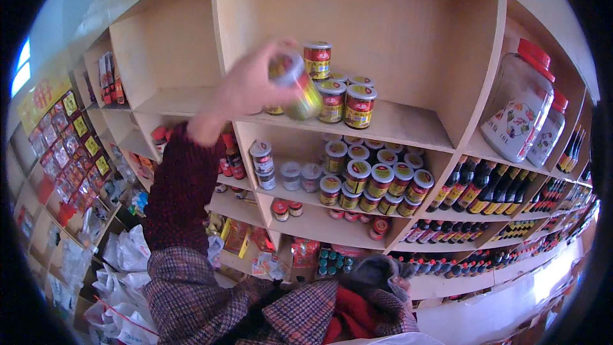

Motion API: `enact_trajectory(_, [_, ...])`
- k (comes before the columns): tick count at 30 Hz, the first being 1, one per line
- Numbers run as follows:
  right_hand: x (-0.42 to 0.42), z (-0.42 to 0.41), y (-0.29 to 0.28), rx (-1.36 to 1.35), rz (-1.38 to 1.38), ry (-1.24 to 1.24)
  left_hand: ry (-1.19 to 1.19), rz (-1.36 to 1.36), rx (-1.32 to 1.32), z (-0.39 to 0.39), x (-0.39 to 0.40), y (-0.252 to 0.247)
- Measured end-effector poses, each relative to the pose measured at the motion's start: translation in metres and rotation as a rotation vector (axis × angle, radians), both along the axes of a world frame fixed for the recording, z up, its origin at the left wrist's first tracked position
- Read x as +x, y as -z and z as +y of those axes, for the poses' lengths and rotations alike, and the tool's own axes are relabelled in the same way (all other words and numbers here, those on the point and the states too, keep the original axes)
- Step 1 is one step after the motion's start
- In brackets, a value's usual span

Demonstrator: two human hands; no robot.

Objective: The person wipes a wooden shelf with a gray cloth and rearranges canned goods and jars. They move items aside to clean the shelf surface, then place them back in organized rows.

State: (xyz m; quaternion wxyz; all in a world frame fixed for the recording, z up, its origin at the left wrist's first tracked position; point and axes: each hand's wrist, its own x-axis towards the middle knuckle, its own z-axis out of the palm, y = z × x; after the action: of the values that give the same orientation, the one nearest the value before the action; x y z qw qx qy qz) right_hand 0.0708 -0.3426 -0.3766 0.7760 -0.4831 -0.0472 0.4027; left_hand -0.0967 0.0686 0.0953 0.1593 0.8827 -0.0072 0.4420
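My left hand point(251, 81), blurred and in a dark red knit sleeve, grips a glass jar point(304, 93) with a pale lid and a red and yellow label, tilted above the upper shelf point(402, 122). Just right of it, similar jars stand grouped on that shelf, two of them at the front point(360, 108); one more jar point(317, 60) is stacked on top. Part of another jar shows beneath the hand. My right hand cannot be seen; grey fabric point(376, 273) is bunched at the lower middle, beside my checked coat point(301, 311).
The shelf below holds many like jars point(382, 175) and white-labelled jars point(262, 158). A shelf divider point(483, 67) separates large red-lidded jars point(519, 105) on the right. Dark bottles point(474, 182) stand lower right. Plastic bags point(127, 249) lie lower left, near hanging packets point(67, 148).
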Motion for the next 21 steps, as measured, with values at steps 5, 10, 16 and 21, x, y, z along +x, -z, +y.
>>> enact_trajectory(5, [-0.013, 0.009, -0.071, -0.122, -0.422, -0.067, -0.416, 0.041, -0.041, 0.091, 0.029, -0.043])
enact_trajectory(10, [-0.024, 0.015, -0.108, -0.052, -0.169, -0.08, -0.379, 0.14, -0.093, 0.159, 0.085, -0.026])
enact_trajectory(16, [-0.02, -0.003, -0.134, 0.035, -0.125, 0.026, -0.428, 0.192, -0.224, 0.164, 0.089, -0.012])
enact_trajectory(21, [-0.032, 0.016, -0.261, 0.266, -0.127, 0.0, -0.518, -0.512, 0.28, 0.093, 0.064, 0.023])
